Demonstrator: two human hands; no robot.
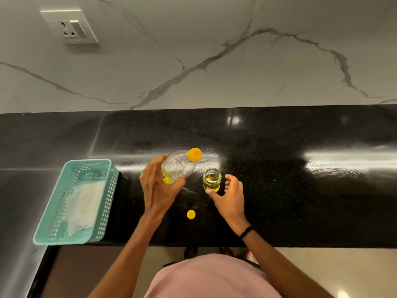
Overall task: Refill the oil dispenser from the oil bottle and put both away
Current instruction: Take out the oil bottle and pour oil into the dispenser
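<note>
Teal plastic basket (53, 237) at the left edge of a black counter (300, 201), white cloth (82, 208) lying inside it, wall socket (69, 25) on marble-patterned backsplash (214, 61)

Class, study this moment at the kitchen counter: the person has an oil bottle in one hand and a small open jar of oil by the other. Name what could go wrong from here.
1. The left hand holds the oil bottle tilted, its orange neck apparently open beside the jar; oil could spill on the black counter.
2. The right hand is open beside the jar and could knock it over.
3. The loose orange cap lies near the counter's front edge and might get swept off.
</note>
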